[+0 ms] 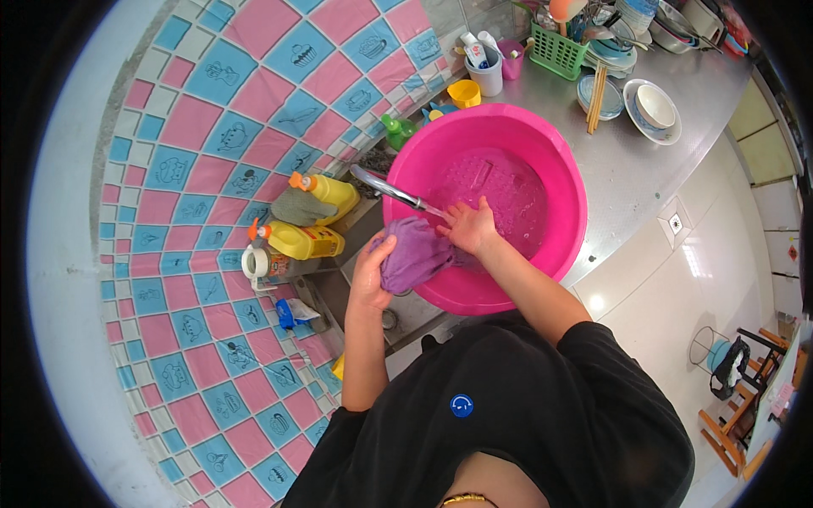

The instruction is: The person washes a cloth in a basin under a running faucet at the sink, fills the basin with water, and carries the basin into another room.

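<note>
A bunched purple cloth (411, 254) is gripped in my left hand (373, 270), at the near left rim of a big pink plastic basin (571, 190). My right hand (471, 225) is over the basin, palm up with the fingers apart, at the stream from a chrome faucet (387, 185). Shallow water (514, 190) lies in the basin. The cloth's lower end hangs over the basin's inside, partly behind my right wrist. The basin rests across the steel sink (349, 286) and the counter.
Yellow pump bottles (308, 240), a grey cloth (302, 208) and a jar stand left of the sink. Behind the basin are a green soap bottle (399, 132), a yellow cup (464, 93) and a green utensil basket (557, 51). Bowls (654, 108) and chopsticks (596, 100) lie on the steel counter (616, 165).
</note>
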Demonstrator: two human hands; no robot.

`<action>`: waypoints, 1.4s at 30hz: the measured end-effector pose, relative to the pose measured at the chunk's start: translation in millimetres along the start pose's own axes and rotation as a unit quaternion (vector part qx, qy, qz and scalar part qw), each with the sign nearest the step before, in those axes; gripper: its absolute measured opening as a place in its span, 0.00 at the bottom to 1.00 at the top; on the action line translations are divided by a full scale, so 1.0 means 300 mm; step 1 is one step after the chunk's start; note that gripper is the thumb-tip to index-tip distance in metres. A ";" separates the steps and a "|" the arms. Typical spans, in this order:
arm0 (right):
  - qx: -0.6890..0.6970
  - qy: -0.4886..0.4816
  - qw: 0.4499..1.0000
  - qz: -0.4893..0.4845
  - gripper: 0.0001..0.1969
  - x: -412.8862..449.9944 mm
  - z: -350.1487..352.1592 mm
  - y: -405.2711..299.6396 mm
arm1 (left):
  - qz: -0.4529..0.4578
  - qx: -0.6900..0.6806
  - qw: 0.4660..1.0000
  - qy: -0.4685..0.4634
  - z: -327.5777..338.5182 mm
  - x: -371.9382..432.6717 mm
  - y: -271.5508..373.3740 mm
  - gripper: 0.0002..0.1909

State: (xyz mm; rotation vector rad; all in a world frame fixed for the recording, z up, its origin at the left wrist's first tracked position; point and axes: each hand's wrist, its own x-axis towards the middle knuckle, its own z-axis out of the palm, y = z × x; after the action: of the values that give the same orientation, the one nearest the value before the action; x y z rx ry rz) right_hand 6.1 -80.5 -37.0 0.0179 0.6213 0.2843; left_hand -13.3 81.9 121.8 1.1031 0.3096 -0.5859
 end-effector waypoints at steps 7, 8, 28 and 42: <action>-0.010 0.019 1.000 0.001 0.39 -0.092 0.000 0.008 | -0.009 -0.014 1.000 0.000 -0.008 0.020 -0.006 0.17; -0.012 0.013 1.000 0.009 0.39 -0.108 0.009 0.008 | -0.009 -0.015 1.000 0.000 -0.011 0.022 -0.008 0.17; -0.776 -0.208 0.465 -0.373 0.19 -0.122 -0.084 0.064 | -0.023 -0.097 0.995 -0.023 0.079 0.000 0.001 0.16; -0.619 -0.025 0.720 -0.313 0.14 -0.244 0.080 0.007 | -0.076 -0.127 0.976 -0.157 -0.075 0.417 -0.392 0.14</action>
State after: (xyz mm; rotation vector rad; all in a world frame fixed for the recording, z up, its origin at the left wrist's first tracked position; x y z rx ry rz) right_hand -37.3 -96.3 24.5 -1.4700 0.2461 -0.0131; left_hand 20.1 28.3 -39.4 0.7307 0.1882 -0.8211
